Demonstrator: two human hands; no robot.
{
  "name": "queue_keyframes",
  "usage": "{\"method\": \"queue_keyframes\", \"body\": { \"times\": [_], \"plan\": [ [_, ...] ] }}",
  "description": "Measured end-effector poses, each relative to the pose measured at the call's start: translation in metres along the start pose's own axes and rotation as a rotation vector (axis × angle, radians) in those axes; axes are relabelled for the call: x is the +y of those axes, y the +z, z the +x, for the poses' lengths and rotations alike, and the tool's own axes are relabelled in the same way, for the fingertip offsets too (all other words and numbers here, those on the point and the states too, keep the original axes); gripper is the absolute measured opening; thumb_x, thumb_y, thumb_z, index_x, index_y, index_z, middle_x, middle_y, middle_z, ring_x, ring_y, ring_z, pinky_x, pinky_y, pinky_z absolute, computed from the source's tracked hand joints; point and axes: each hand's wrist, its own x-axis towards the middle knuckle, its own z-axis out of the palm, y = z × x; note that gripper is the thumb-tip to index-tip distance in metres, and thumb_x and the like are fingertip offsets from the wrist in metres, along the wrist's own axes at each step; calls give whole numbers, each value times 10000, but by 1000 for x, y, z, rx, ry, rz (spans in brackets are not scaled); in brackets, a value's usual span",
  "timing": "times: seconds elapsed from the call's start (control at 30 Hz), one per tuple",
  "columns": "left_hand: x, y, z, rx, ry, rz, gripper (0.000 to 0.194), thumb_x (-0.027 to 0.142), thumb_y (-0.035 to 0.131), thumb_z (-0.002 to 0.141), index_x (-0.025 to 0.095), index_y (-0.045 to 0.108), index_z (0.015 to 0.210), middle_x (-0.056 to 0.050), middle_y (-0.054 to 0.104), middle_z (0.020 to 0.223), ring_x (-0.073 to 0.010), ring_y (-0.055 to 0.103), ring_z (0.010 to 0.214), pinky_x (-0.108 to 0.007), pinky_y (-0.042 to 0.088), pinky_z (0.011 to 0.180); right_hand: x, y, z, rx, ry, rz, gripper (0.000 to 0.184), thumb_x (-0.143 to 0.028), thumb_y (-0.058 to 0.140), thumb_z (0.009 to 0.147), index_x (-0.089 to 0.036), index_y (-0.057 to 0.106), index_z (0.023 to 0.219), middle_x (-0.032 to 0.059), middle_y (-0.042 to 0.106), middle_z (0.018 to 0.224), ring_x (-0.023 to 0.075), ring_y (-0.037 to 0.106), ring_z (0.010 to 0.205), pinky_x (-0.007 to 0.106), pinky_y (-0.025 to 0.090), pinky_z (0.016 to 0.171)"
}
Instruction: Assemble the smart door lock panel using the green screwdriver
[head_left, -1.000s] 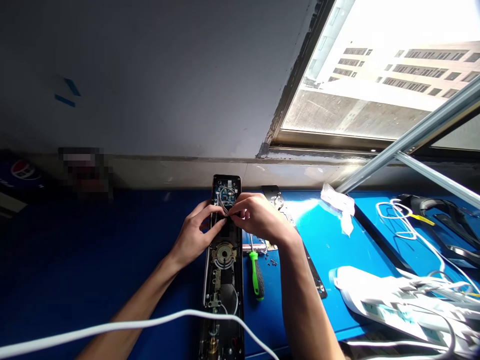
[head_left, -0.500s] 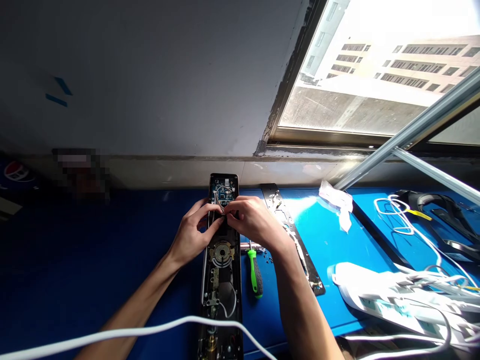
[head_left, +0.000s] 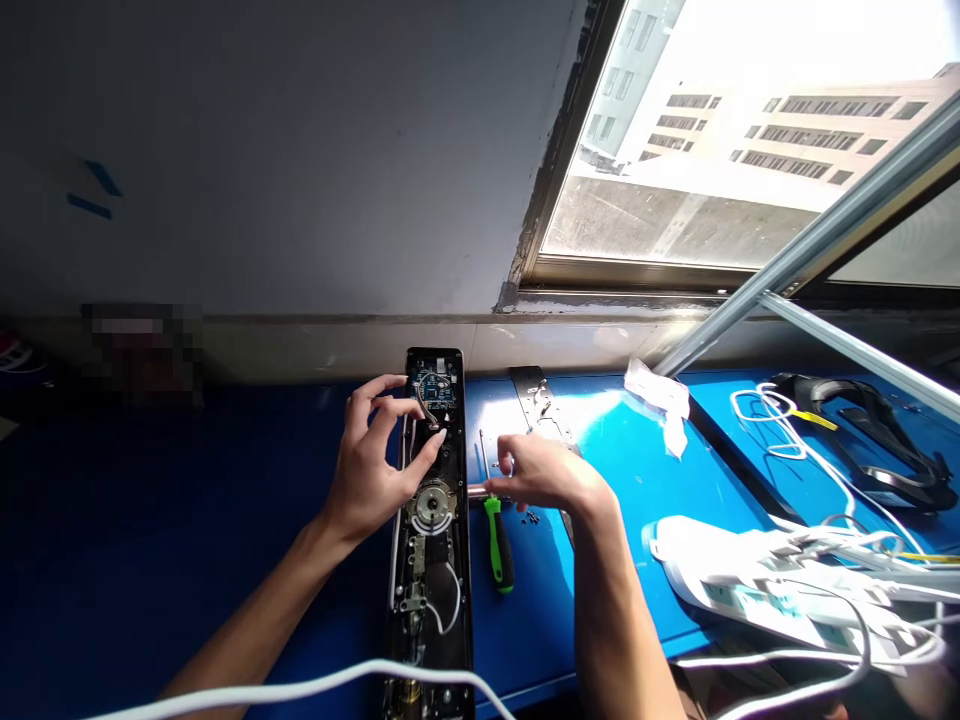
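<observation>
Door-lock body [head_left: 431,590] runs straight away from me along the desk [head_left: 637,520], its long axis pointing near to far. It lies directly under my left hand [head_left: 371,470], so that hand is the closer of the two. My left fingers [head_left: 382,415] are spread and relaxed, not clenched, and they reach over the dark casing just short of the circuit board [head_left: 435,388]. A thin wire [head_left: 424,405] bends down from the board beside them. My right hand [head_left: 551,475] sits off to the right of the lock, its fingers loosely curled just beside a silver metal rod [head_left: 477,491]; I cannot tell whether they hold anything.

The lock lies open and black, with the blue-green board at its far end, a round metal spindle plate [head_left: 431,505] midway along and a white wire loop [head_left: 454,590] nearer me. To its right lie a green-handled screwdriver [head_left: 499,548], a few small screws [head_left: 531,518] and a slotted steel plate [head_left: 541,405].
</observation>
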Motion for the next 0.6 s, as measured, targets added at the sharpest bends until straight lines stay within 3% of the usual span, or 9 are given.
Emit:
{"method": "queue_keyframes", "body": {
  "times": [0.1,0.23,0.33,0.47,0.6],
  "plan": [
    [11,1,6,-35,106,-12,118,215,708,933,228,621,1011,-85,568,1294,-254,621,1173,-450,540,1041,-3,18,5,-121,51,-41,432,-238,870,698,-230,472,530,-21,547,391,165,583,411,256,379,438],
    [16,4,11,-169,182,-66,109,185,651,962,218,640,1066,-91,588,1269,-236,636,1151,-402,562,1000,-3,27,5,-25,4,-67,277,-113,805,657,-225,552,672,-9,627,548,175,613,554,259,361,512],
    [17,8,11,-329,266,-95,148,171,620,978,204,656,1118,-99,656,1186,-241,632,1130,-396,562,976,2,13,-4,131,-39,-56,211,-204,743,750,-217,619,919,32,697,780,185,615,685,267,355,564],
    [19,16,5,-606,465,-24,151,156,565,1000,200,709,1016,-82,750,967,-315,601,1198,-470,532,972,10,-15,-19,280,-72,-3,234,-180,546,905,-217,606,1127,11,681,783,153,593,664,255,394,596],
    [24,21,3,-590,465,92,157,181,574,995,173,727,957,-94,762,941,-359,576,1179,-528,508,947,15,-36,-29,362,-116,45,256,-182,568,951,-238,650,1187,56,752,1038,157,678,810,268,493,708]
  ]
}}
